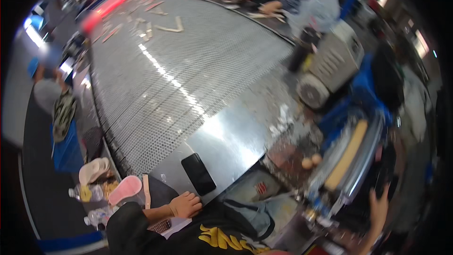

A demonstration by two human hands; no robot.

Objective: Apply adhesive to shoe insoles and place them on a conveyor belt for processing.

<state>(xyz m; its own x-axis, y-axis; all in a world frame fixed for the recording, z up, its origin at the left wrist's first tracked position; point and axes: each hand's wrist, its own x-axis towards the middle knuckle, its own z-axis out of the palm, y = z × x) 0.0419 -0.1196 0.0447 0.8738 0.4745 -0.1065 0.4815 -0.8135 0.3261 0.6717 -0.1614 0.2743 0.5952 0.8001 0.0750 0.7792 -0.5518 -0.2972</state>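
My left hand (187, 205) rests at the near edge of the smooth metal plate (236, 144). Its fingers are loosely bent and slightly apart, and no held object shows. Just beyond its fingertips lies a black phone (198, 174), flat on the plate. Far to the right, my right hand (379, 204) is raised with its fingers apart and nothing between them. It is nearest to a machine with a long yellowish roller (347, 155) and a shiny metal bar; whether it touches any dark part there I cannot tell.
A wide mesh conveyor (170, 75) stretches away, with thin pale strips (177, 25) at its far end below a red light. Pink insole-shaped pieces (125, 190) and plastic bottles lie left. A grey motor (332, 61) stands right. Other people work at the far side and left.
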